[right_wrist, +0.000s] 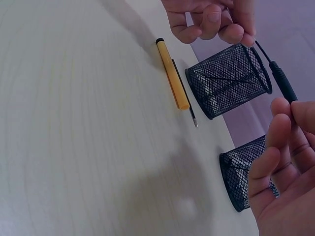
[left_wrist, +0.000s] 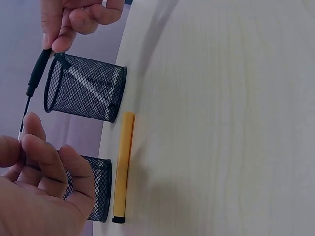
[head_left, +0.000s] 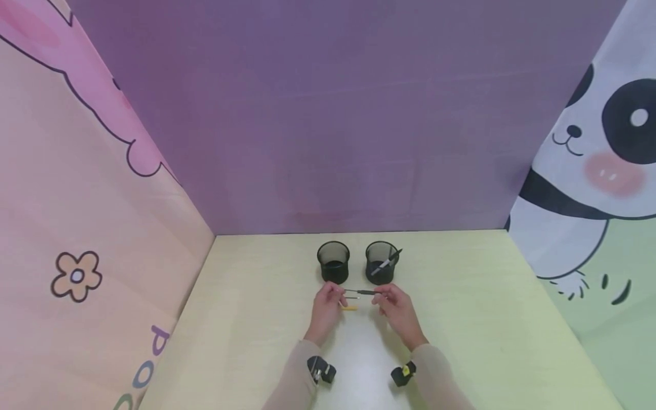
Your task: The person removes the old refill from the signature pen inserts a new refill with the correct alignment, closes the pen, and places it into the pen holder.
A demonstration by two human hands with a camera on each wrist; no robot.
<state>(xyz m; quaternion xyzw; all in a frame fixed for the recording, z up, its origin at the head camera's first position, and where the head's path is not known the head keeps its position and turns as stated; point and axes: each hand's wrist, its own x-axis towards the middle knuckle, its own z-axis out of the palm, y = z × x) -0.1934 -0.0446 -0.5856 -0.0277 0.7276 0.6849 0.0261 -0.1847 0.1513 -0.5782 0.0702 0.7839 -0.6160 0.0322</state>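
My left hand (head_left: 326,310) pinches the far end of a thin dark pen refill (left_wrist: 26,110) between thumb and fingertips. The refill's other end runs into a black ribbed pen grip (right_wrist: 281,81), which my right hand (head_left: 401,313) holds by its back end. Both pieces lie in one line, held above the table between the hands. Below them on the table rests a yellow pen barrel (left_wrist: 124,167) with a black end. Close alongside it is a second refill (right_wrist: 192,112) with a silvery tip. The fingertips hide both ends of the held pieces.
Two black mesh cups stand just beyond the hands, a left cup (head_left: 335,272) and a right cup (head_left: 380,277). A black-and-white pen (head_left: 388,261) leans in the right cup. Behind the pale table (head_left: 256,319) rises a purple backdrop (head_left: 307,142).
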